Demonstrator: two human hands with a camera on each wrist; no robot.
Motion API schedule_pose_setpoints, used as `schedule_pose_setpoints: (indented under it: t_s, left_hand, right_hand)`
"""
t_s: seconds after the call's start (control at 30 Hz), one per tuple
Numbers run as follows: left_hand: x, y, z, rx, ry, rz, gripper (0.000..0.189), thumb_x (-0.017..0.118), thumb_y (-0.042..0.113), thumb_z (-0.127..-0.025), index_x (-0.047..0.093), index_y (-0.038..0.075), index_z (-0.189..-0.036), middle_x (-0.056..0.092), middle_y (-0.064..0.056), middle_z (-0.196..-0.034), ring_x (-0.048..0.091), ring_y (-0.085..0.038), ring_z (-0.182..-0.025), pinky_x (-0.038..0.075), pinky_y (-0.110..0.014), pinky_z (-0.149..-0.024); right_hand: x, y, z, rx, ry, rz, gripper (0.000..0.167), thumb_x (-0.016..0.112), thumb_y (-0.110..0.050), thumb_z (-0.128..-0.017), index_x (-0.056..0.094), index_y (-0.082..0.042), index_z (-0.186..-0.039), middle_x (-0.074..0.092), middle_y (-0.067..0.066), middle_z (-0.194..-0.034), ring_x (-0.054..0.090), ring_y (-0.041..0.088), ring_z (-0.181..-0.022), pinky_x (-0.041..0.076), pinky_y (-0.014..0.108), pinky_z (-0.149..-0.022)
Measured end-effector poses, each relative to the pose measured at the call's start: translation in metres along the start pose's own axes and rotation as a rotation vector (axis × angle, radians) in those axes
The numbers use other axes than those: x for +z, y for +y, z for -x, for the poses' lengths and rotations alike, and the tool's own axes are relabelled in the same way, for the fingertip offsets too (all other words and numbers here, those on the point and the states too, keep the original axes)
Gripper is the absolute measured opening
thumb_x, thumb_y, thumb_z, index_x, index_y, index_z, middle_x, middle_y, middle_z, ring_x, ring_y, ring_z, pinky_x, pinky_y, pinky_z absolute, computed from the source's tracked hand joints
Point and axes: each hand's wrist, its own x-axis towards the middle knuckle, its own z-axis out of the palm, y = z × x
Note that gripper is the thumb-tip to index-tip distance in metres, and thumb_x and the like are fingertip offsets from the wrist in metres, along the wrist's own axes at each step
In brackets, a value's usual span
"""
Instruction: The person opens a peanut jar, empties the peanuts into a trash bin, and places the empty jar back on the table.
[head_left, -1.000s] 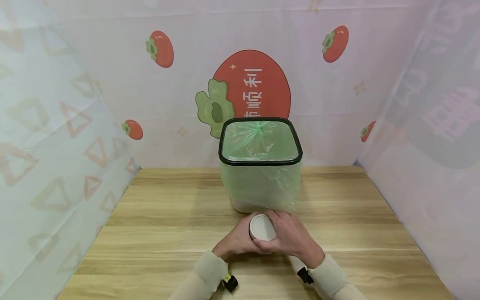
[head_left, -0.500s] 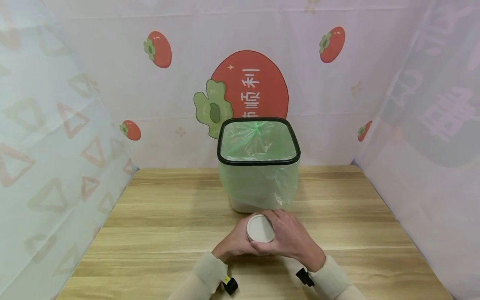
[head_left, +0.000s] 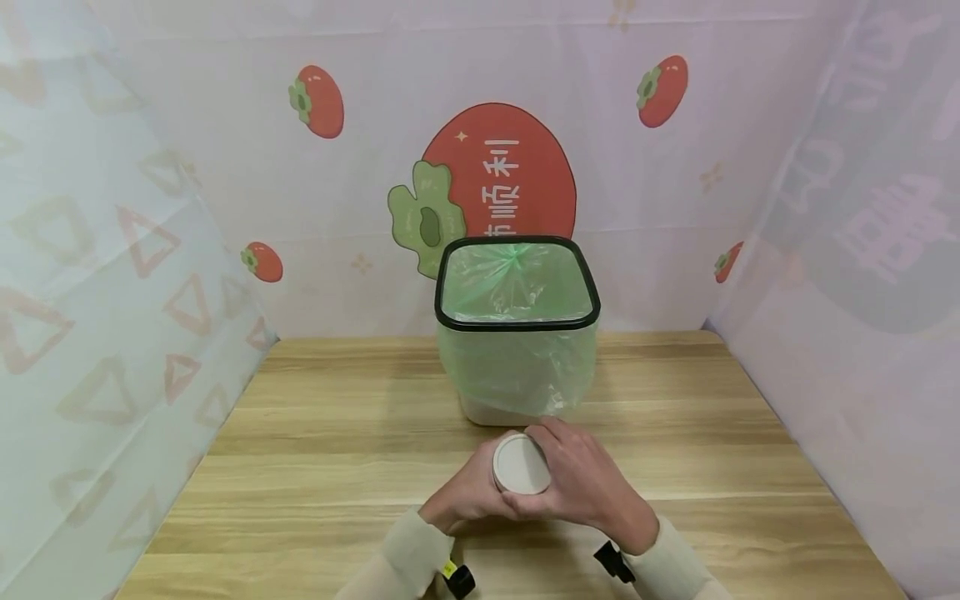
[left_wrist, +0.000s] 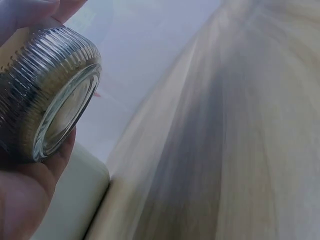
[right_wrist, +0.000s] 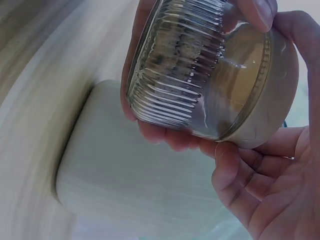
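Observation:
A ribbed glass jar (right_wrist: 175, 75) with a pale beige lid (head_left: 521, 465) is held above the table, in front of the bin. My left hand (head_left: 474, 490) grips the glass body, its fingers round the side in the right wrist view. On the lid, my right hand (head_left: 583, 477) holds the rim between thumb and fingers. The left wrist view shows the jar's thick glass base (left_wrist: 67, 112) tilted and off the table. Whether anything is inside the jar I cannot tell.
A bin (head_left: 517, 367) lined with a thin green bag and ringed by a black rim (head_left: 517, 325) stands just beyond the hands. The wooden table (head_left: 315, 467) extends to both sides. Printed cloth walls (head_left: 360, 300) enclose the back and sides.
Both hands and the jar have come slightly nearer to me. The grip on body and lid looks much the same, and the bin has stayed in place.

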Motion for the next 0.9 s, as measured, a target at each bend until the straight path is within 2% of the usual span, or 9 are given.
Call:
schedule_pose_setpoints:
  t_s: [0.17,0.33,0.47,0.7,0.83,0.9]
  left_hand:
    - [0.002,0.003,0.002,0.058,-0.001,-0.012,0.083,0.089,-0.001,-0.064,0.056,0.007,-0.140,0.065,-0.020,-0.130,0.064,-0.010,-0.113,0.054,-0.029,-0.103]
    - [0.004,0.007,0.001,0.142,-0.006,-0.047,0.084,0.088,-0.001,-0.064,0.055,0.004,-0.141,0.065,-0.025,-0.130,0.064,-0.010,-0.113,0.055,-0.031,-0.103]
    - [0.007,0.012,0.000,0.111,0.023,-0.072,0.086,0.088,0.002,-0.065,0.054,0.008,-0.144,0.065,-0.020,-0.134,0.064,-0.010,-0.116,0.054,-0.030,-0.105]
    - [0.012,0.014,0.003,0.072,0.106,-0.057,0.088,0.089,0.003,-0.064,0.055,0.006,-0.145,0.066,-0.020,-0.133,0.064,-0.012,-0.117,0.053,-0.029,-0.107]
    - [0.016,0.013,0.002,0.045,0.094,-0.040,0.092,0.092,0.002,-0.065,0.053,0.013,-0.148,0.064,-0.015,-0.139,0.064,-0.014,-0.120,0.053,-0.031,-0.108]
    - [0.017,0.013,0.002,0.054,0.086,-0.049,0.093,0.093,0.002,-0.066,0.052,0.015,-0.149,0.064,-0.015,-0.139,0.065,-0.016,-0.121,0.054,-0.032,-0.108]
  right_hand:
    - [-0.006,-0.004,0.001,-0.025,0.014,0.016,0.067,0.087,-0.064,-0.067,0.071,-0.014,-0.109,0.064,-0.005,-0.098,0.062,0.009,-0.079,0.054,0.025,-0.066]
    - [-0.010,-0.006,0.002,-0.041,0.078,0.025,0.068,0.089,-0.064,-0.063,0.071,-0.014,-0.105,0.063,-0.005,-0.094,0.061,0.009,-0.076,0.053,0.023,-0.064]
    - [-0.013,-0.006,0.002,-0.037,0.126,0.004,0.069,0.091,-0.063,-0.059,0.071,-0.014,-0.104,0.063,-0.007,-0.093,0.060,0.007,-0.075,0.052,0.021,-0.062]
    - [-0.012,-0.006,0.002,0.002,0.177,-0.035,0.065,0.090,-0.061,-0.062,0.071,-0.013,-0.101,0.063,-0.007,-0.092,0.059,0.005,-0.073,0.051,0.019,-0.060]
    - [-0.012,-0.008,0.002,0.019,0.197,-0.039,0.063,0.091,-0.060,-0.062,0.071,-0.013,-0.098,0.062,-0.007,-0.090,0.059,0.005,-0.072,0.051,0.020,-0.059]
    - [-0.013,-0.008,0.002,0.024,0.197,-0.042,0.063,0.091,-0.059,-0.061,0.071,-0.013,-0.098,0.062,-0.007,-0.090,0.059,0.006,-0.072,0.051,0.020,-0.059]
